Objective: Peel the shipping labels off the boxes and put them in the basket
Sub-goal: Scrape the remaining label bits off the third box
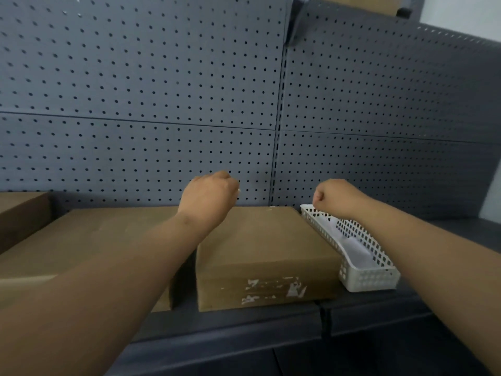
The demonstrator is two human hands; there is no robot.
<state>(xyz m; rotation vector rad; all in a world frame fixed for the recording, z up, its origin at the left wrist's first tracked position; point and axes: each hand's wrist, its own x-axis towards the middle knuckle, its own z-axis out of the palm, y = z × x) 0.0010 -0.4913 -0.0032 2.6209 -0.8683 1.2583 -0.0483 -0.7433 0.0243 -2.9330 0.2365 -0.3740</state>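
A flat brown cardboard box (260,251) lies on the grey shelf in front of me; its front face shows torn white label residue (273,290). My left hand (210,195) hovers above the box's far left edge, fingers curled into a loose fist; a tiny white speck shows at its fingertips, too small to identify. My right hand (334,195) is a closed fist above the far end of the white lattice basket (368,278), which stands right of the box. White paper pieces (355,246) lie inside the basket.
A larger brown box (89,240) lies left of the first, and another box (21,213) sits at the far left. A grey pegboard wall (162,104) rises behind. The dark shelf edge (244,335) runs along the front.
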